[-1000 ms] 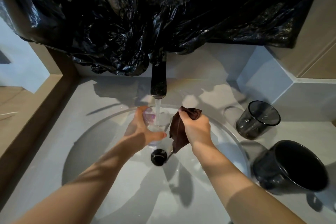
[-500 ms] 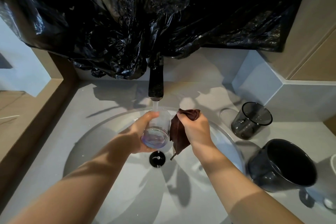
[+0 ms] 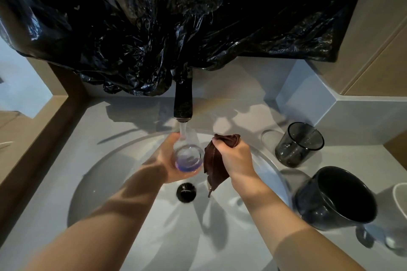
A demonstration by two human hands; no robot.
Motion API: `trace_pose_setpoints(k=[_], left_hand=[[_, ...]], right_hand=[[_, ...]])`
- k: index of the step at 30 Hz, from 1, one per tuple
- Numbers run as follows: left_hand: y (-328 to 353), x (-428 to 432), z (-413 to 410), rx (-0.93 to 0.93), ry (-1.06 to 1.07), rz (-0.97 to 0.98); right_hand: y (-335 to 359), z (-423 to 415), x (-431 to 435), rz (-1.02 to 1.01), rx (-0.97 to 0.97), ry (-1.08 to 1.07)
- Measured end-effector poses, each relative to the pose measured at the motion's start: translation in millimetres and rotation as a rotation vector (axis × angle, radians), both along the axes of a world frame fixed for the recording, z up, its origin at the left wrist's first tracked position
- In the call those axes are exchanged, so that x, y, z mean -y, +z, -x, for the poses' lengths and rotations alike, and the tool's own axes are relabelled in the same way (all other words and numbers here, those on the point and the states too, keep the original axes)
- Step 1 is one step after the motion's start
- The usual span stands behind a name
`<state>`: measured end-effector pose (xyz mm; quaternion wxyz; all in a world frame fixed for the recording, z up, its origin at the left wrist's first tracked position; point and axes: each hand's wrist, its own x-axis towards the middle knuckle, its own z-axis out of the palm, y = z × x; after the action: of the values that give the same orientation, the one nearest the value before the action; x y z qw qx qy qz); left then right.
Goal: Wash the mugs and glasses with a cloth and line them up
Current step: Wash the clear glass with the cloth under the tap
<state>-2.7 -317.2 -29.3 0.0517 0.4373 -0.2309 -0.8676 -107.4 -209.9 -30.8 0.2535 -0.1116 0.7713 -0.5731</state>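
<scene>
A crumpled black plastic sheet [image 3: 176,17] fills the upper part of the frame and hangs down over the top of the tap. Below it a grey desk [image 3: 66,149] runs across the frame, with a round white sink [image 3: 105,171] sunk into its middle.

At the lower right, on the desk just beside the sink's rim, stands a black mug [image 3: 337,200], its mouth open to the camera. Above it, at the right, stands a smoked tumbler [image 3: 298,145], upright and apart from the mug.

The black tap [image 3: 183,99] reaches down at centre, and a thin stream of water [image 3: 182,130] falls from it.

The left grip [image 3: 167,160] wraps its fingers and thumb round a clear glass [image 3: 189,156], held tilted over the sink under the stream, one round end towards the camera with a violet tint along its lower edge. Just right of it, the right grip [image 3: 235,158] is curled tight round a dark brown cloth [image 3: 214,167], which hangs down from the fist beside the glass. The black drain [image 3: 186,192] sits below both.
</scene>
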Motion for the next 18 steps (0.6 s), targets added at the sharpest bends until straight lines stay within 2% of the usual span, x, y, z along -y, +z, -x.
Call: trace_pose_setpoints(k=[2,5,7,11,18], left_hand=[[-0.8,3.8,-3.7,0.091,-0.045,0.236],[-1.5,6.6,-8.7,0.270,-0.268,0.786],[-1.0,5.7,-13.7,0.307,-0.325,1.005],[-8.7,6.8,-26.6,0.273,-0.319,1.215],[-4.8,9.8,-21.4,0.290,-0.257,1.246]], right_hand=[[-0.5,-0.3,0.4,-0.005,0.012,0.010],[2.4,-4.0,1.5,-0.011,0.035,0.030],[5.8,-7.2,2.0,-0.019,0.041,0.051],[14.9,-12.6,3.7,-0.001,0.016,0.111],[45.2,-13.4,10.4,0.098,-0.285,0.201]])
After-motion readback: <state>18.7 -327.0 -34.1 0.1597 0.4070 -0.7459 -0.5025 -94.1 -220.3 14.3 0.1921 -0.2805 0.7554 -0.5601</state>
